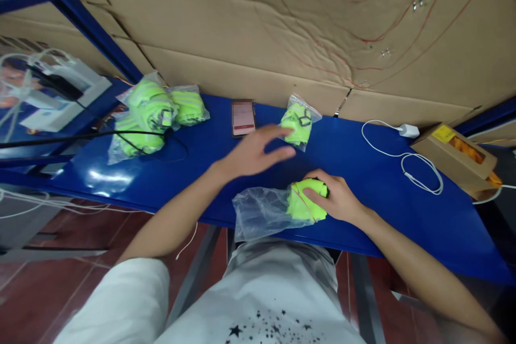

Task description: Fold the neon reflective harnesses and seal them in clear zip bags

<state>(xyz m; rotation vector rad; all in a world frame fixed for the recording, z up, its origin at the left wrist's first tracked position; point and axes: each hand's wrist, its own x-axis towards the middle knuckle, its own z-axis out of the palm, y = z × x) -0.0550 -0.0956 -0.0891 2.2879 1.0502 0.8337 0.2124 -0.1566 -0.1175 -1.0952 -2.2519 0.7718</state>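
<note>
My right hand (336, 196) is wrapped round a folded neon-yellow fabric bundle (300, 201) near the table's front edge. A clear plastic bag (258, 209) lies to the left of that bundle and overlaps its left side; how far the bundle sits inside it I cannot tell. A thin red-orange line crosses the fabric. Above the table, my left hand (258, 150) reaches rightward with fingers apart and nothing in it. Just beyond its fingertips lies a bagged neon-yellow bundle (296, 124) with a dark buckle showing.
Several bagged neon bundles (151, 113) are piled at the left. A phone (243, 117) rests near the cardboard wall (226, 72). At the right are a white charger cable (423, 169) and a cardboard box (459, 156). A black cable (92, 134) crosses the left side.
</note>
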